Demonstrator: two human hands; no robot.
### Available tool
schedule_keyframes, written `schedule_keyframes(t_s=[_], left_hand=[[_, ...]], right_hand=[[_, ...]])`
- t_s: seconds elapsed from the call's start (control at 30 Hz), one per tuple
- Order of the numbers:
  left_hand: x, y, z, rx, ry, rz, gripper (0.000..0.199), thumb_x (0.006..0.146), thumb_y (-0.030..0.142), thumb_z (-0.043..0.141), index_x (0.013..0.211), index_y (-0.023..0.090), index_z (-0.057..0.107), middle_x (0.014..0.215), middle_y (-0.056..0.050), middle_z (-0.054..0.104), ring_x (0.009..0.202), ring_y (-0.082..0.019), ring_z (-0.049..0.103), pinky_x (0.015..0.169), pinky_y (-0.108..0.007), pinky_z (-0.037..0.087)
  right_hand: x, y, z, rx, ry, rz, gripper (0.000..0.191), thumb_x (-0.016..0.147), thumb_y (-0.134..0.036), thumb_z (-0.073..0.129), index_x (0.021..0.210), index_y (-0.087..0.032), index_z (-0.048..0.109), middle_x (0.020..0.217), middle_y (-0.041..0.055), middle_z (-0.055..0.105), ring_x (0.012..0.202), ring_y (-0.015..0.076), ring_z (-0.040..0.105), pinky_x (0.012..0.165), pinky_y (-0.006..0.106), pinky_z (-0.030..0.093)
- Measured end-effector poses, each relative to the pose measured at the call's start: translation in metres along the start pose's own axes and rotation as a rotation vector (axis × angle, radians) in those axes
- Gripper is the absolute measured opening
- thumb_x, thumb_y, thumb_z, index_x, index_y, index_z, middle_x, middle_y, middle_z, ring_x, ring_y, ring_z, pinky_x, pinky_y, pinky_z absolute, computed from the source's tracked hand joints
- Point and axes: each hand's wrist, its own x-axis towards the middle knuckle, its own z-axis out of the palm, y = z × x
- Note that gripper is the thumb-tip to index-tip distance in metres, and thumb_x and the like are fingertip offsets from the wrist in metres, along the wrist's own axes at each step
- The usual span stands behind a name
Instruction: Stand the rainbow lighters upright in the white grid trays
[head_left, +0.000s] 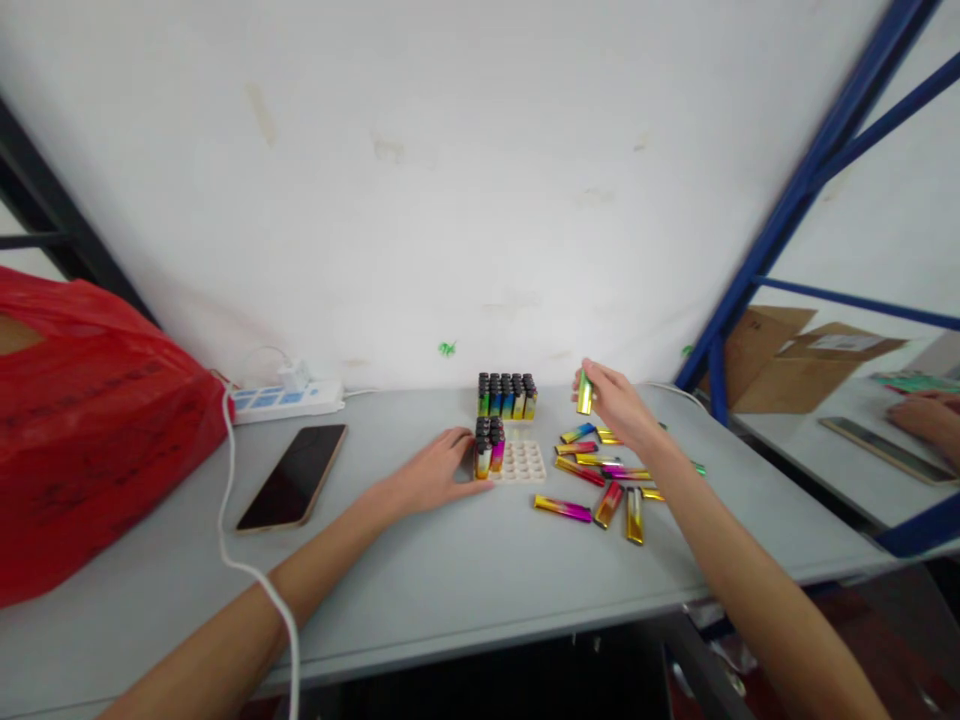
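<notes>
A: How is the left hand [439, 470]?
B: It is half open, thumb and fingers spread about the left end of the white tray [525, 462]. Whether it grips, I cannot tell.
A: And just right of this hand?
B: The standing lighters [490, 448] fill the tray's left part; bare holes lie farther right.
A: Where is the lifted lighter [584, 392]?
B: In the right hand [611, 395], pinched by closed fingertips, long axis nearly upright. From there, the tray lies leftward and closer to the person; the left hand is nearer to it. The right forearm reaches forward, above some loose lighters [562, 508].
</notes>
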Motion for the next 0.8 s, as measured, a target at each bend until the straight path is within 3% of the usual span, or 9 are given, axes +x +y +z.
schedule_keyframes(t_s=[0.13, 0.23, 0.33, 0.4, 0.6, 0.8], left_hand=[[0.000, 0.000, 0.001, 0.030, -0.004, 0.011, 0.058, 0.093, 0.065, 0.070, 0.125, 0.018, 0.066, 0.133, -0.016, 0.067, 0.126, -0.036, 0.064, 0.111, -0.045, 0.052], [0.000, -0.001, 0.003, 0.034, 0.006, 0.013, 0.057, 0.094, 0.064, 0.071, 0.127, 0.018, 0.066, 0.133, -0.015, 0.067, 0.126, -0.034, 0.064, 0.112, -0.044, 0.051], [0.000, -0.002, 0.003, 0.033, 0.009, 0.013, 0.058, 0.093, 0.064, 0.072, 0.127, 0.018, 0.065, 0.134, -0.015, 0.067, 0.127, -0.034, 0.064, 0.112, -0.044, 0.052], [0.000, -0.002, 0.003, 0.026, 0.004, 0.012, 0.058, 0.093, 0.063, 0.073, 0.128, 0.018, 0.065, 0.134, -0.016, 0.067, 0.127, -0.035, 0.064, 0.112, -0.046, 0.052], [0.000, -0.001, 0.002, 0.010, 0.000, 0.002, 0.060, 0.092, 0.062, 0.074, 0.131, 0.017, 0.064, 0.136, -0.017, 0.067, 0.129, -0.036, 0.063, 0.113, -0.047, 0.051], [0.000, -0.004, 0.005, 0.008, 0.010, 0.015, 0.058, 0.092, 0.064, 0.074, 0.128, 0.019, 0.066, 0.134, -0.016, 0.068, 0.128, -0.035, 0.064, 0.112, -0.046, 0.052]], right_hand=[[0.003, 0.000, 0.036, 0.176, -0.237, 0.081, 0.053, 0.083, -0.075, 0.076, 0.093, -0.025, 0.060, 0.078, -0.0024, 0.062, 0.067, 0.0147, 0.059, 0.068, 0.031, 0.055], [-0.005, 0.010, 0.053, 0.132, -0.321, 0.074, 0.050, 0.086, -0.072, 0.074, 0.093, -0.025, 0.060, 0.064, -0.0075, 0.048, 0.055, 0.0119, 0.046, 0.057, 0.027, 0.047], [-0.013, 0.024, 0.062, -0.016, -0.283, 0.069, 0.051, 0.089, -0.073, 0.069, 0.087, -0.024, 0.058, 0.062, -0.0093, 0.035, 0.052, 0.0101, 0.030, 0.047, 0.023, 0.029], [-0.018, 0.033, 0.064, -0.134, -0.208, 0.041, 0.053, 0.092, -0.074, 0.063, 0.079, -0.024, 0.053, 0.062, -0.0081, 0.034, 0.053, 0.0106, 0.028, 0.048, 0.025, 0.024], [-0.025, 0.046, 0.069, -0.501, -0.076, -0.025, 0.051, 0.086, -0.062, 0.054, 0.058, -0.026, 0.030, 0.058, -0.0051, 0.027, 0.057, 0.0121, 0.028, 0.055, 0.030, 0.021], [-0.028, 0.037, 0.070, -0.591, -0.075, -0.149, 0.043, 0.091, -0.056, 0.048, 0.064, -0.024, 0.040, 0.063, -0.0031, 0.040, 0.063, 0.0149, 0.041, 0.060, 0.029, 0.029]])
